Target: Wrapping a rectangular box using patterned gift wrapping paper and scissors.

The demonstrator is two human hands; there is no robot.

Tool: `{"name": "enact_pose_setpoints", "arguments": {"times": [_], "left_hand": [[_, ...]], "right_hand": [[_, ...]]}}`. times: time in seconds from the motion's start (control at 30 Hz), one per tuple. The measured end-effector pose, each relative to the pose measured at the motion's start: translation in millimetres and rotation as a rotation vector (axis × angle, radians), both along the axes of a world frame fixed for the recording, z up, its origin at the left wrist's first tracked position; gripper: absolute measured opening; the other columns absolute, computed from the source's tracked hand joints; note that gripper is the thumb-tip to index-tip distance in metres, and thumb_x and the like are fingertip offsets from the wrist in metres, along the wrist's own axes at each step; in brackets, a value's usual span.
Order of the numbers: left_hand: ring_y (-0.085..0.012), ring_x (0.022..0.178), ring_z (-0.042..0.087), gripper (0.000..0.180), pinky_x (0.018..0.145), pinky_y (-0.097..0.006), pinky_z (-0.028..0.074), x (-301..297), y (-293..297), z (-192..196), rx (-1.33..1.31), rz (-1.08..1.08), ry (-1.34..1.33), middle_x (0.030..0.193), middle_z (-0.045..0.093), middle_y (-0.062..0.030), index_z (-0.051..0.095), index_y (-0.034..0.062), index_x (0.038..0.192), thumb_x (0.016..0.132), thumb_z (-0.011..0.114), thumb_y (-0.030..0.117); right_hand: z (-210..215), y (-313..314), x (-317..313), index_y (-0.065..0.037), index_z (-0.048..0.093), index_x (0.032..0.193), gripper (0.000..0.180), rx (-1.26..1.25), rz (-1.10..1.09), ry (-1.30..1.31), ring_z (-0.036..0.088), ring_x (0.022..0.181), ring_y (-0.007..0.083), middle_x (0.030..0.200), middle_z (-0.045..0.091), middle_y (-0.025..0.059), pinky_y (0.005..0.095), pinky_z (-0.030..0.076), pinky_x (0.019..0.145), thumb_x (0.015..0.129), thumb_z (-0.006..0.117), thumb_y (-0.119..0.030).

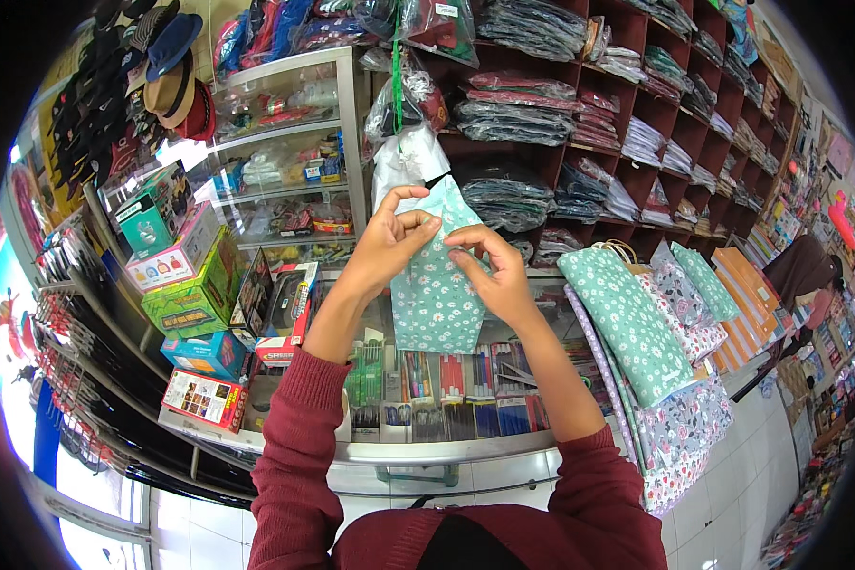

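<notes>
Hands pinch one green floral bag (434, 285) — left hand (387, 242) and right hand (497, 273) both clamped near its top.

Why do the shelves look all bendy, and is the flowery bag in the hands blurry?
In the head view, the fisheye lens curves the straight shelves toward the rim and leaves black corners. The green flowery bag, pinched by the left hand and right hand, looks sharp. Daylight at the left edge is washed out white, and plastic-wrapped clothes show small shiny glints.
</notes>
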State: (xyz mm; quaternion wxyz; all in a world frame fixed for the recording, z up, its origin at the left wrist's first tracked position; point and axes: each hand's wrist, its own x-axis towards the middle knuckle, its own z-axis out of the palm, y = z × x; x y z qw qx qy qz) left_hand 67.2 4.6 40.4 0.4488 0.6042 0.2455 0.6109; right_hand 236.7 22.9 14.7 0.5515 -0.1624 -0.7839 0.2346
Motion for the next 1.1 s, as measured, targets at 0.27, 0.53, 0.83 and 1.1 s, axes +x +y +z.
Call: {"name": "enact_pose_setpoints", "arguments": {"times": [0.27,0.53,0.83,1.1], "left_hand": [[-0.0112,0.072,0.056,0.015,0.065,-0.022,0.043,7.2,-8.8,-11.3,0.467,0.595,0.388,0.08,0.06,-0.0051,0.065,-0.0007,0.085,0.077,0.07,0.011],[-0.0128,0.069,0.056,0.021,0.063,-0.026,0.044,-4.8,-10.4,-9.6,0.469,0.485,0.527,0.076,0.063,-0.0062,0.068,0.0019,0.094,0.075,0.071,0.011],[-0.0159,0.068,0.057,0.02,0.061,-0.029,0.045,-5.3,-6.4,-3.2,0.597,0.563,0.76,0.077,0.062,-0.008,0.067,0.0021,0.096,0.079,0.066,0.012],[-0.0153,0.067,0.058,0.033,0.062,-0.028,0.046,-4.9,-10.2,-9.5,0.48,0.509,0.571,0.078,0.061,-0.0083,0.066,0.0051,0.105,0.073,0.072,0.01]], "right_hand": [[-1.0,4.6,-4.7,-0.005,0.062,0.102,0.023,0.059,-0.012,0.08,0.055,0.08,0.0102,0.096,0.061,0.0038,0.0241,0.042,0.07,0.08,0.061,0.001],[3.1,4.6,-5.3,0.003,0.057,0.107,0.028,-0.03,0.089,0.16,0.056,0.086,0.0105,0.106,0.052,0.0089,0.0224,0.046,0.077,0.08,0.058,0.009],[2.5,13.0,1.4,0.002,0.057,0.11,0.026,-0.084,0.114,0.118,0.055,0.085,0.009,0.102,0.055,0.0068,0.0221,0.045,0.074,0.084,0.057,0.003],[17.4,11.8,1.2,-0.004,0.061,0.109,0.026,0.048,0.02,-0.04,0.056,0.08,0.0078,0.093,0.058,0.005,0.0203,0.044,0.062,0.083,0.061,-0.003]]}}
